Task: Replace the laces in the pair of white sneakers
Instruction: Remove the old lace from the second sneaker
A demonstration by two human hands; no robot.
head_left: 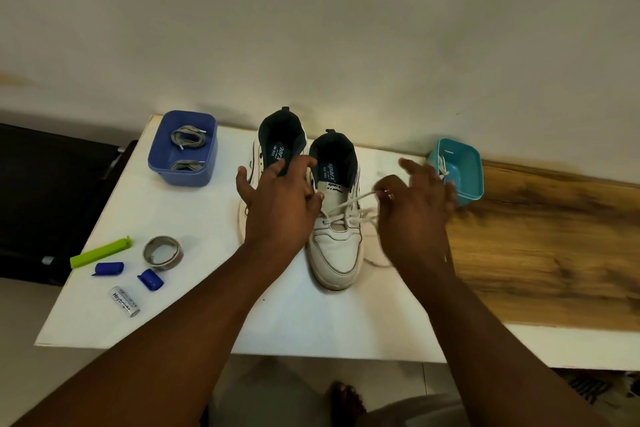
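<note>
Two white sneakers stand side by side on the white table [180, 315], toes toward me. My left hand [280, 198] rests over the left sneaker [277, 139] with fingers spread, fingertips touching the right sneaker [336, 246] near its eyelets. My right hand [415, 215], blurred, pinches the white lace [349, 204] and holds it taut out to the right of the right sneaker; the lace still runs through the lower eyelets. A blue tub [183, 149] at the back left holds grey laces [188, 139]. A teal tub [457, 170] at the right holds a white lace.
On the table's left front lie a green clip [100, 251], a tape roll [162, 252], two blue caps [150, 279] and a battery [124, 302]. A dark chair [52, 204] stands left of the table. A wooden surface [540, 239] extends to the right.
</note>
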